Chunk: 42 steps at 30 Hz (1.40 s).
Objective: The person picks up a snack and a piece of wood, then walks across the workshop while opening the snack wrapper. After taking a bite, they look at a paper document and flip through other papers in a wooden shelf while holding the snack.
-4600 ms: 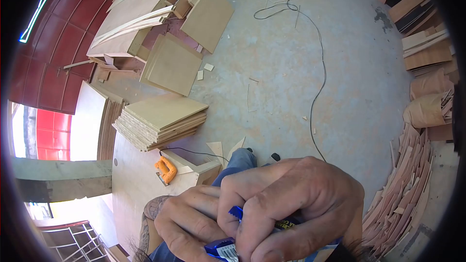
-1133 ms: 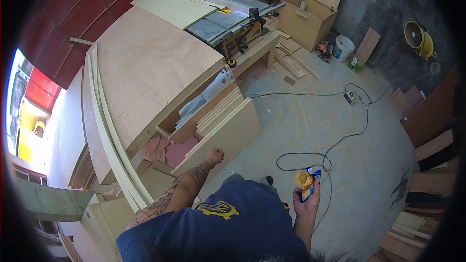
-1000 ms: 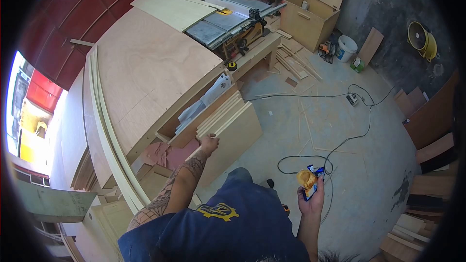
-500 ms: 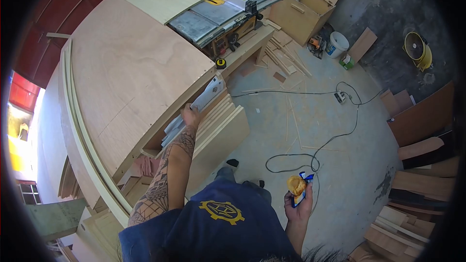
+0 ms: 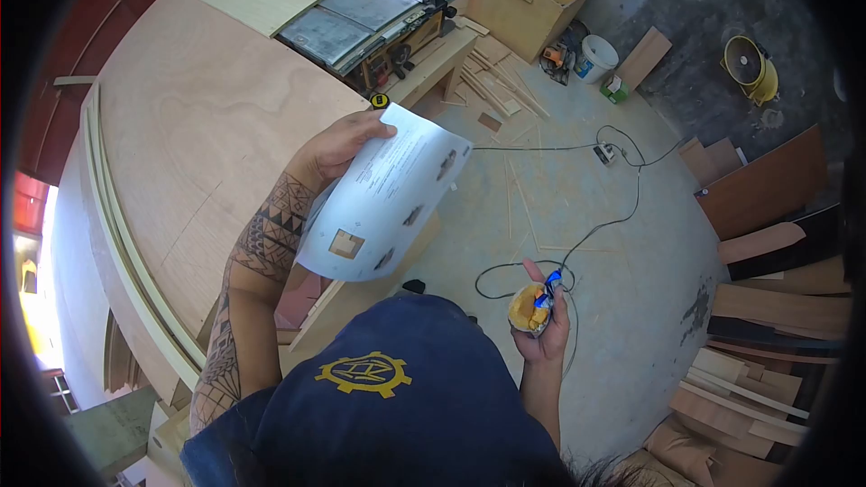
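Paper point(image 5: 397, 185), printed: curled, pinched near its upper-left corner in the left hand point(image 5: 341, 146), thumb on its face, beside the table point(image 5: 216, 99) edge, right edge towards open floor point(image 5: 622, 307); text too small to read. Bun point(image 5: 523, 310), in blue wrapper point(image 5: 553, 281): cupped by the right hand's point(image 5: 546, 343) fingers, well apart from the paper; lettering illegible. Shirt point(image 5: 442, 406): yellow gear emblem point(image 5: 365, 374).

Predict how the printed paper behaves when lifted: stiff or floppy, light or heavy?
The printed paper is probably floppy, since it bows in a curve. It looks light: the left hand alone holds it by one edge. Being thin, it might crease if squeezed.
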Each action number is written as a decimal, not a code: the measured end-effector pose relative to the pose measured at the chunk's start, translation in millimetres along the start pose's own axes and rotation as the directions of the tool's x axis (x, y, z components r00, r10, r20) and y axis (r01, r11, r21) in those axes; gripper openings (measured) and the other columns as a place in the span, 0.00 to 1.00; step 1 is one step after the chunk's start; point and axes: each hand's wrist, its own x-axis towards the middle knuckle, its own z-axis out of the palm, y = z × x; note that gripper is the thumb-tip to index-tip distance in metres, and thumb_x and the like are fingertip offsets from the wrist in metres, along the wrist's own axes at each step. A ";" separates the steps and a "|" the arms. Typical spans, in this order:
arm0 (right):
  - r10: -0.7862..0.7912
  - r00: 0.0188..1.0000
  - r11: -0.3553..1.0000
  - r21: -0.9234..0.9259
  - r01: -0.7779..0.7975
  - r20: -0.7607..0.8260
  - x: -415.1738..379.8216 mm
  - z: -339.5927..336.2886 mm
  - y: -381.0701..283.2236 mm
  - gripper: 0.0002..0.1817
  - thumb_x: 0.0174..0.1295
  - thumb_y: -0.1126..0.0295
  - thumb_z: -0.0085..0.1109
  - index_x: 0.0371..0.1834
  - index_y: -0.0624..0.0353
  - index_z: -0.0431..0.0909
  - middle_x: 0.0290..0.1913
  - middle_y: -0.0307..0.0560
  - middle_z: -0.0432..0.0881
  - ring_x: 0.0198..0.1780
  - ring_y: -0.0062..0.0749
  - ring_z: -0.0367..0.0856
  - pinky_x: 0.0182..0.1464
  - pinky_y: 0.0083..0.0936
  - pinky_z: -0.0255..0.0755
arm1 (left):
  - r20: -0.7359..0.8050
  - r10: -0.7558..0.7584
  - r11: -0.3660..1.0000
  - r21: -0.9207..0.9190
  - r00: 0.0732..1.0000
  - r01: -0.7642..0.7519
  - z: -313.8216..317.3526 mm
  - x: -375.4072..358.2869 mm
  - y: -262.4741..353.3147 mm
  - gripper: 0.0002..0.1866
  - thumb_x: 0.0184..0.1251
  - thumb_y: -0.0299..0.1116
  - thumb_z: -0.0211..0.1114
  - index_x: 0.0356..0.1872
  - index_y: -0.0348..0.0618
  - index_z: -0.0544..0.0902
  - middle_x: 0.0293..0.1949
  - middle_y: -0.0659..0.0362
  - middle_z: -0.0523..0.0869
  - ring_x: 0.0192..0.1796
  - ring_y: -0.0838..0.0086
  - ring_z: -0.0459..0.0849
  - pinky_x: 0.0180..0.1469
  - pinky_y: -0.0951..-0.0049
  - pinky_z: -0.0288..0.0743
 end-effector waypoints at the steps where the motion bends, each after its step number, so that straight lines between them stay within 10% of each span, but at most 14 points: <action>1: -0.008 1.000 1.000 -0.002 0.008 -0.008 6.2 5.9 -0.5 0.30 0.81 0.50 0.51 0.76 0.60 0.68 0.53 0.47 0.89 0.49 0.33 0.91 0.43 0.28 0.85 | 0.010 -0.005 1.000 -0.003 1.000 0.005 4.9 7.2 -1.4 0.22 0.77 0.31 0.62 0.67 0.30 0.77 0.53 0.50 0.89 0.49 0.72 0.92 0.51 0.73 0.89; 7: 0.149 0.989 0.988 0.027 -0.150 0.008 28.7 -31.9 7.5 0.36 0.77 0.45 0.54 0.78 0.59 0.66 0.42 0.48 0.89 0.44 0.44 0.89 0.41 0.38 0.82 | 0.314 -0.230 0.973 0.060 0.921 0.223 50.3 28.7 -27.6 0.26 0.77 0.31 0.63 0.71 0.29 0.74 0.55 0.48 0.89 0.51 0.71 0.92 0.53 0.72 0.89; 10: 0.143 0.897 0.933 0.245 -0.263 0.418 29.1 -42.9 13.0 0.34 0.73 0.49 0.62 0.74 0.61 0.70 0.49 0.60 0.90 0.54 0.59 0.90 0.53 0.52 0.86 | 0.306 -0.222 0.965 0.206 0.926 0.163 59.2 40.9 -32.0 0.22 0.77 0.32 0.63 0.67 0.33 0.77 0.53 0.53 0.89 0.49 0.76 0.91 0.50 0.75 0.88; 19: 0.064 0.933 0.934 0.307 -0.181 0.353 -12.0 -41.1 21.8 0.49 0.75 0.46 0.59 0.87 0.60 0.43 0.45 0.58 0.90 0.46 0.51 0.87 0.48 0.50 0.84 | 0.308 -0.273 0.884 0.454 0.911 0.111 79.6 48.4 -22.1 0.24 0.79 0.36 0.63 0.69 0.34 0.76 0.54 0.53 0.89 0.50 0.76 0.91 0.52 0.72 0.87; 29: 0.028 0.965 0.950 0.294 -0.107 0.261 -35.4 -56.9 43.0 0.48 0.76 0.47 0.58 0.87 0.60 0.45 0.47 0.60 0.90 0.52 0.58 0.90 0.55 0.54 0.84 | 0.338 -0.326 0.746 0.665 0.883 0.021 100.1 69.1 -25.3 0.24 0.80 0.40 0.62 0.67 0.34 0.77 0.54 0.52 0.89 0.51 0.74 0.90 0.53 0.71 0.86; 31: 0.056 0.998 0.996 0.070 -0.055 -0.018 -37.5 -51.1 45.0 0.45 0.73 0.42 0.57 0.85 0.55 0.55 0.31 0.42 0.79 0.30 0.30 0.68 0.35 0.30 0.63 | 0.355 -0.328 0.746 0.666 0.875 0.008 99.2 76.2 -27.9 0.25 0.80 0.41 0.62 0.68 0.34 0.77 0.54 0.52 0.89 0.52 0.73 0.90 0.53 0.70 0.86; 42: 0.074 0.997 0.989 0.124 -0.075 0.007 -31.6 -57.1 60.4 0.35 0.77 0.48 0.56 0.78 0.58 0.64 0.58 0.56 0.84 0.22 0.23 0.65 0.27 0.23 0.63 | 0.427 -0.370 0.735 0.677 0.825 -0.021 95.0 102.5 -49.2 0.27 0.80 0.38 0.61 0.73 0.35 0.74 0.57 0.51 0.88 0.54 0.72 0.89 0.55 0.70 0.86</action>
